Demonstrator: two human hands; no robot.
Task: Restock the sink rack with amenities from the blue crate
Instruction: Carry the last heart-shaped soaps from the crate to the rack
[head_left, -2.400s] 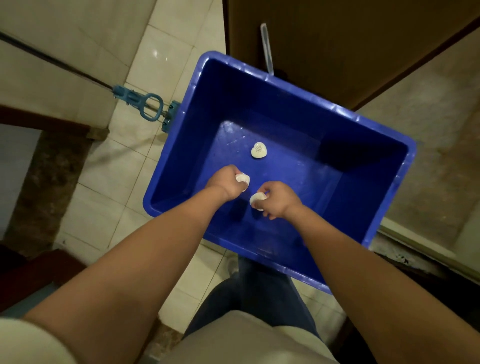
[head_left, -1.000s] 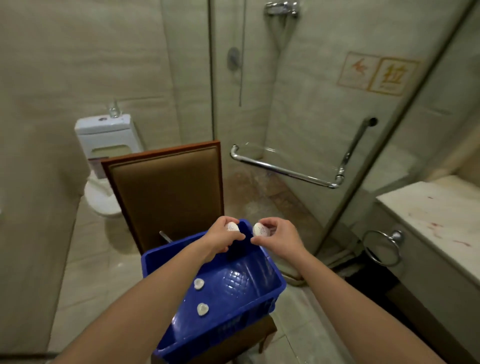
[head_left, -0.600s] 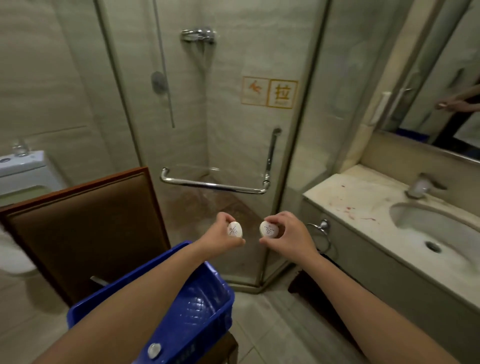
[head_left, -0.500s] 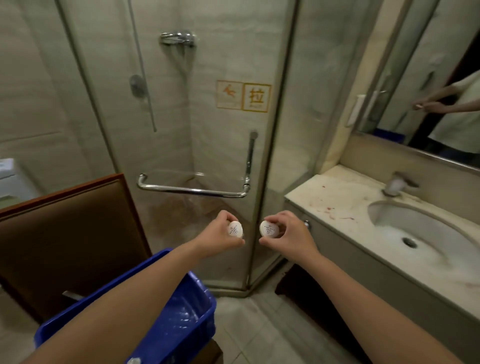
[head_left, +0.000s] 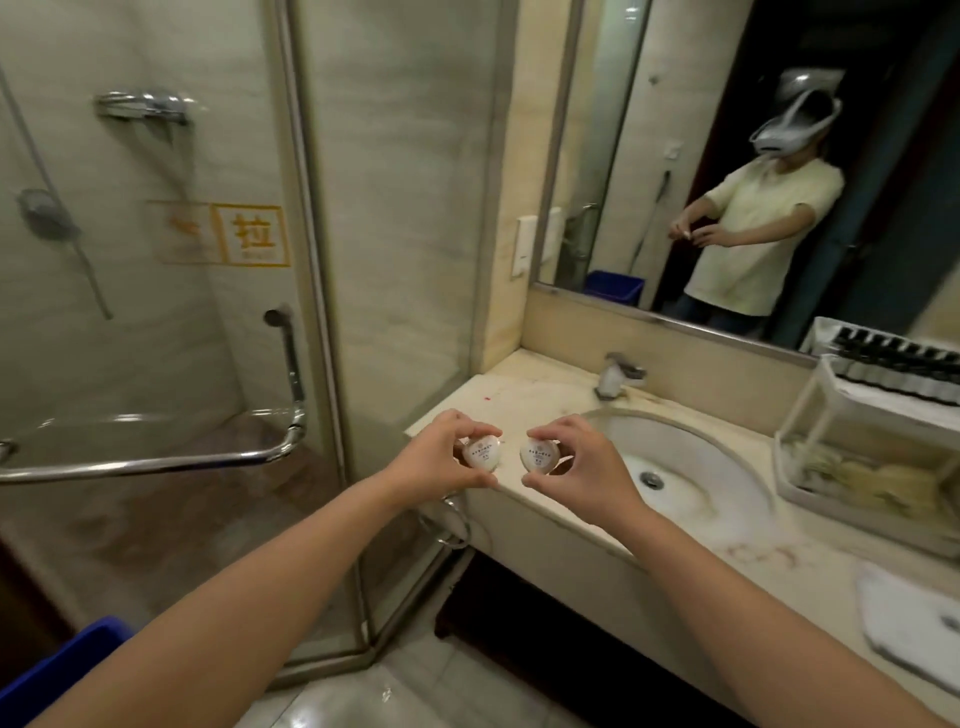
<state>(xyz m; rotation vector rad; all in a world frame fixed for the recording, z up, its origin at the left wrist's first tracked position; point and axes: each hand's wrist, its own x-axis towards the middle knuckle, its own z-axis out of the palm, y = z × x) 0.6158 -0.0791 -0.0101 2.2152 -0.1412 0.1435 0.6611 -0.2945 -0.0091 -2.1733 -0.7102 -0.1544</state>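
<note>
Two round amenity packs, one pinched in my left hand, one in my right hand, fingers closed on each. Sink rack sits on the counter well off right, nearer my right hand.

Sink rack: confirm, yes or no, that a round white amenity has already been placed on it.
No: both round white amenities are held up, one in the left hand and one in the right hand, well left of the sink rack.
</note>
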